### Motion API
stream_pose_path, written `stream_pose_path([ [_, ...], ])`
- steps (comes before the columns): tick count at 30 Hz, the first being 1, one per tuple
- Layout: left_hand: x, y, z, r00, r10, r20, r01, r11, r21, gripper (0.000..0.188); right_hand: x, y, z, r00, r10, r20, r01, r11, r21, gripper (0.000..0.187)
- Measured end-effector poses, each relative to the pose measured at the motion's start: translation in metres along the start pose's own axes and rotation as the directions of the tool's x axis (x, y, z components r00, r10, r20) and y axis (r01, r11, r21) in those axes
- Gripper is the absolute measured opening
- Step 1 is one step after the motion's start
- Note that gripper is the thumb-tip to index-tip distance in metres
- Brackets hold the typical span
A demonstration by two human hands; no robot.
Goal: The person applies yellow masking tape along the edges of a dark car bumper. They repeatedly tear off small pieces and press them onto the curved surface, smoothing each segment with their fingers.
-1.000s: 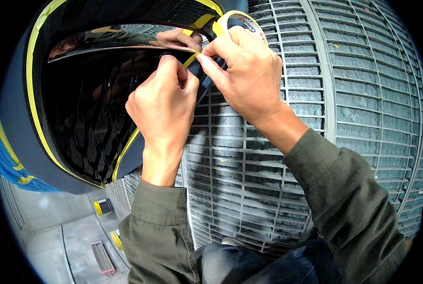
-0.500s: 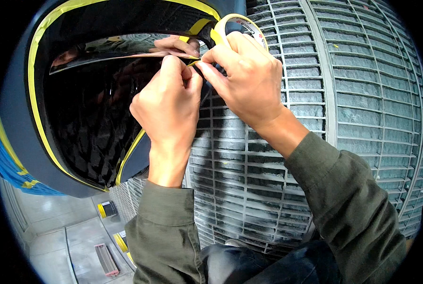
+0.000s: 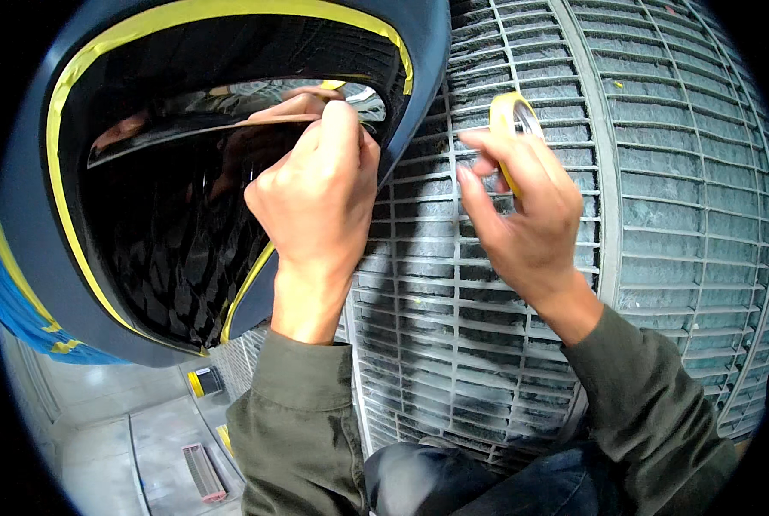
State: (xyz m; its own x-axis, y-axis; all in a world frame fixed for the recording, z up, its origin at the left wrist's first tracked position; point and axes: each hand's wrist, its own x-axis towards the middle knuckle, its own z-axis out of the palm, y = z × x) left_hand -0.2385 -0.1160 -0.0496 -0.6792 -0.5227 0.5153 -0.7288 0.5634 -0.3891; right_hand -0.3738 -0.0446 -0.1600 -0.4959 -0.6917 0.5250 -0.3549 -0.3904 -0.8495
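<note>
My left hand (image 3: 315,189) is closed in a pinch in front of the glossy black recess (image 3: 178,206) of a dark blue-grey panel (image 3: 423,77). What its fingertips hold is hidden; a small yellow patch shows in the reflection above them. Yellow masking tape (image 3: 204,10) runs along the recess border, and another strip (image 3: 248,288) lies at its lower right. Off to the right, apart from the panel, my right hand (image 3: 535,206) has a roll of yellow tape (image 3: 505,112) at its fingers. Its thumb and forefinger are apart and slightly blurred.
Metal floor grating (image 3: 522,344) spreads below and to the right. Blue sheeting (image 3: 36,318) with yellow tape covers the panel's left side. At the lower left, a black-and-yellow container (image 3: 204,381) and a long pinkish-grey object (image 3: 204,473) rest on a grey floor.
My right hand has moved right and down with the tape roll, away from my left hand. The fingertips that were together are now apart. My left hand stays pinched at almost the same place.
</note>
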Motion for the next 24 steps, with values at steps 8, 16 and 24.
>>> stream_pose_path([
  [8,-0.006,-0.006,-0.019,0.987,-0.133,0.086,0.142,0.984,-0.107,0.022,-0.077,-0.026,-0.035,0.902,0.353,0.249,-0.374,0.926,0.043,0.018],
  [16,-0.015,-0.004,-0.034,0.953,-0.276,0.126,0.295,0.941,-0.165,0.023,-0.095,-0.034,-0.021,0.842,0.429,0.326,-0.49,0.862,0.132,0.015],
  [24,-0.007,0.005,-0.024,0.929,-0.325,0.175,0.346,0.932,-0.11,0.02,-0.01,-0.012,0.026,0.979,0.187,0.076,-0.198,0.961,0.193,0.024],
])
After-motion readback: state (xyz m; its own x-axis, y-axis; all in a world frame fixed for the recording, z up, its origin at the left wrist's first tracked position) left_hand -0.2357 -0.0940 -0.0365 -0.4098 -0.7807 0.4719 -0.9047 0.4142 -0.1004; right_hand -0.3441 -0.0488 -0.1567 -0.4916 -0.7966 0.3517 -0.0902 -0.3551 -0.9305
